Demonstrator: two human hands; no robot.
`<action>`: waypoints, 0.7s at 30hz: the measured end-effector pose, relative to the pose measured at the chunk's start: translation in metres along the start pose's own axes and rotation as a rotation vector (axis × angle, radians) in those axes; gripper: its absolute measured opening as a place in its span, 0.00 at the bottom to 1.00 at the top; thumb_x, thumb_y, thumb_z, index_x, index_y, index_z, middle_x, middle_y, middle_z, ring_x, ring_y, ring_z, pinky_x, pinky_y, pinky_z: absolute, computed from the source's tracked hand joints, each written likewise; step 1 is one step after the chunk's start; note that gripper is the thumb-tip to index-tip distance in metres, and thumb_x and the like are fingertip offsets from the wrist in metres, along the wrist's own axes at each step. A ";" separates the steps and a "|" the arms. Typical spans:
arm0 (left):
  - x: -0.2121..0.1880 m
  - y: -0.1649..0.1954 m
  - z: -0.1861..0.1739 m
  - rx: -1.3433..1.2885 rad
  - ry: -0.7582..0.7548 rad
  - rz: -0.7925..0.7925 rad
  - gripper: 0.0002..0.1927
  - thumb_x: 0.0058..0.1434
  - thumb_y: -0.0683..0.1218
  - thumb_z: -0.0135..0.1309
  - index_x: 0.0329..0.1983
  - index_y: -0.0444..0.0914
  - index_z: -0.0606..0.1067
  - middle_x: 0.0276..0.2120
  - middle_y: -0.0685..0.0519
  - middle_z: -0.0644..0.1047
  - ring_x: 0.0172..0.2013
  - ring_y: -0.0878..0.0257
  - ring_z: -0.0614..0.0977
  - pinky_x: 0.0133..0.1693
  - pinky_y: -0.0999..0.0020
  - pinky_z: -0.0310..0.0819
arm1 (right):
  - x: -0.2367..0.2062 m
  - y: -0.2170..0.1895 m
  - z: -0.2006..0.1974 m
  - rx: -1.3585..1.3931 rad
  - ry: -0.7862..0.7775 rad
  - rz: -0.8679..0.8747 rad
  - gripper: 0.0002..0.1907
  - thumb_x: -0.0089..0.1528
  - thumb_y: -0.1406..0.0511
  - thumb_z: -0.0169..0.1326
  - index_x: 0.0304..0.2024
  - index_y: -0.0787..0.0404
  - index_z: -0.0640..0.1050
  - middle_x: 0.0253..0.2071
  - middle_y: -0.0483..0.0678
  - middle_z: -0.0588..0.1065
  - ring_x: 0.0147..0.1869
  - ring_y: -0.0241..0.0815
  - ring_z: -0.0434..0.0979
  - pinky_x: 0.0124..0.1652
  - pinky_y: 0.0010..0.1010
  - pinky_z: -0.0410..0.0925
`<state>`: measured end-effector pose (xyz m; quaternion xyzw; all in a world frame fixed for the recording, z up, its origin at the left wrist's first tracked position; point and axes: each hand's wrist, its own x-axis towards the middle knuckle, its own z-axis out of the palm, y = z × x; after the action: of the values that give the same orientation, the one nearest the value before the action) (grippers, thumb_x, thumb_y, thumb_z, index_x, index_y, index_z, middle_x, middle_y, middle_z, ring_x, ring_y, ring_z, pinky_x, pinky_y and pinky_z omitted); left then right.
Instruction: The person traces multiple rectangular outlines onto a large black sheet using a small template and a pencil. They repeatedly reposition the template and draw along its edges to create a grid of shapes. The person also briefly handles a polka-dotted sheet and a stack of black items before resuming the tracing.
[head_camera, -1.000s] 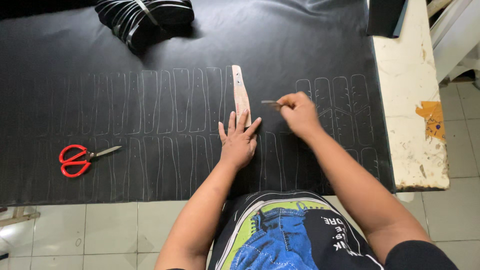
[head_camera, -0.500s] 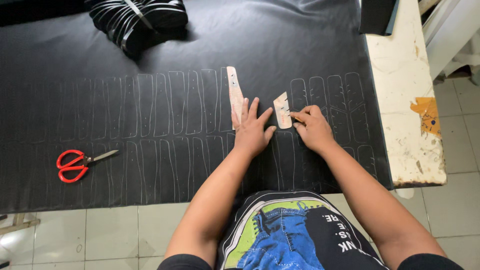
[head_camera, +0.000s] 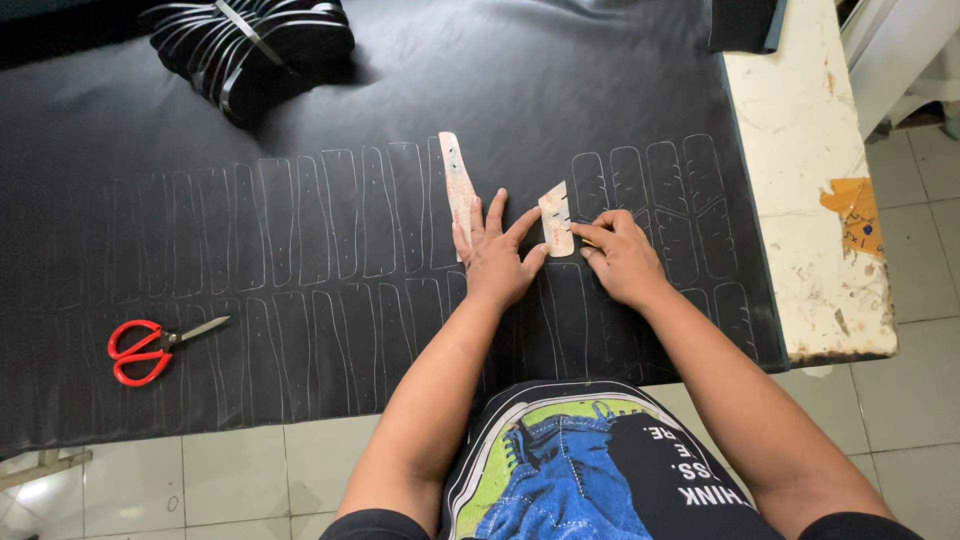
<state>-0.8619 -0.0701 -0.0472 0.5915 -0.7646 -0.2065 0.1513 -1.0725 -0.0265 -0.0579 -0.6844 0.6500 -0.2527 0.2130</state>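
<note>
Black sheet (head_camera: 620, 90), smooth like thin leather, covers the table, and we lean over its near edge with both arms stretched forward. Our left hand (head_camera: 497, 255) lies flat and spread, its fingers pinning the near end of a long pale template (head_camera: 459, 185) that runs away from us. Just to the right, our right hand (head_camera: 622, 258) is curled, fingertips pinching what seems a thin marker against the short pale template (head_camera: 556, 219), which it also steadies on the sheet. We judge the step to be tracing outlines: rows of white outlines (head_camera: 330, 215) already fill the sheet on both sides. The next move calls for holding the short template still and running the line close round its edge. Left and near lie red scissors (head_camera: 150, 345); far left sits a bundle of black strips (head_camera: 255, 45).
</note>
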 end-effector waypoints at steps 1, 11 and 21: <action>0.000 0.000 0.000 0.000 0.000 -0.001 0.30 0.56 0.63 0.59 0.64 0.64 0.72 0.75 0.51 0.54 0.75 0.45 0.45 0.69 0.36 0.24 | 0.000 0.000 0.000 -0.001 0.002 -0.004 0.20 0.60 0.65 0.59 0.56 0.49 0.81 0.51 0.48 0.70 0.56 0.49 0.72 0.55 0.38 0.68; 0.000 -0.001 0.000 0.003 0.007 0.005 0.30 0.57 0.63 0.59 0.64 0.65 0.72 0.75 0.52 0.54 0.76 0.45 0.44 0.70 0.37 0.24 | 0.000 -0.002 -0.001 -0.002 0.009 -0.020 0.20 0.60 0.66 0.59 0.56 0.49 0.81 0.51 0.48 0.70 0.54 0.49 0.73 0.53 0.38 0.68; 0.000 -0.001 -0.001 0.012 -0.013 0.000 0.30 0.56 0.64 0.60 0.64 0.64 0.73 0.75 0.52 0.54 0.76 0.45 0.44 0.69 0.36 0.24 | -0.001 -0.004 -0.003 0.001 -0.007 0.004 0.19 0.61 0.64 0.58 0.55 0.49 0.82 0.52 0.48 0.70 0.54 0.48 0.73 0.52 0.39 0.68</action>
<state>-0.8604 -0.0708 -0.0469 0.5909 -0.7669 -0.2058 0.1428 -1.0712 -0.0256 -0.0532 -0.6837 0.6505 -0.2502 0.2163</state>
